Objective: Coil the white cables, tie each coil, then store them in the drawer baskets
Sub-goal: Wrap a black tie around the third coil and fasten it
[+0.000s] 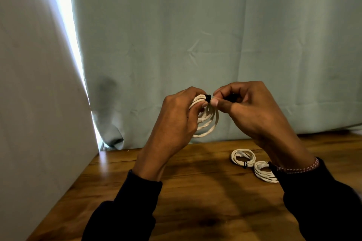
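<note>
Progress looks partial: two tied coils [243, 157] lie at lower right on the table [186, 191]. Your left hand [176, 117] grips a third coil [207, 121] at centre frame; your right hand [252, 105] pinches its black tie [208, 97]. Storing remains; no drawer baskets show.

White cables, black ties, brown wood

At centre a white coil [207, 121] bears a black tie [208, 97]; two white coils [243, 157] [264, 172] with black ties lie lower right on the brown grained table [195, 191]. Pale green curtain [215, 35] above, dark sleeves [137, 201] below, pink-and-white patterned bracelet [301, 168] lower right.
</note>
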Tool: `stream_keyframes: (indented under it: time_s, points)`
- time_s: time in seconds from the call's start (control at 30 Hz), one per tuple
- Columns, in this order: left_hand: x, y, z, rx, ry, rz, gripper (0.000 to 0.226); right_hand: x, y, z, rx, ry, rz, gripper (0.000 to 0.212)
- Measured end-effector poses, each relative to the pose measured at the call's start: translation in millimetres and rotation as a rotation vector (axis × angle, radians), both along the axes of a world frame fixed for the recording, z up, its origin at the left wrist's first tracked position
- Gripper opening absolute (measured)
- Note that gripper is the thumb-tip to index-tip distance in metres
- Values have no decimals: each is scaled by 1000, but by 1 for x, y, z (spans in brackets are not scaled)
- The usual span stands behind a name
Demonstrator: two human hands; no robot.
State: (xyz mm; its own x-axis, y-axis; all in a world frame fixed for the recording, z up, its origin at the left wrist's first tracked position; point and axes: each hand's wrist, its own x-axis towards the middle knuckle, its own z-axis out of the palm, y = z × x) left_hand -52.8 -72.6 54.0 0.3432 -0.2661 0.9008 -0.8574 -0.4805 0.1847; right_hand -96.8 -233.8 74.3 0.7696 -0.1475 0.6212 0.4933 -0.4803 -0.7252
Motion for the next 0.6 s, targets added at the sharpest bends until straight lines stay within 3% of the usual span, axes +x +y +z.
stream_keyframes:
  time_s: [0.1, 0.27, 0.6]
  points:
    - [0, 2, 0, 4, 16, -3, 15, 1, 1, 0, 24, 19, 33, 3]
    - [1, 2, -2, -17, 42, -34, 15, 3, 1, -2, -57, -13, -108, 4]
    - [2, 5, 0, -56, 101, -80, 13, 3, -4, 1, -94, -72, -31, 5]
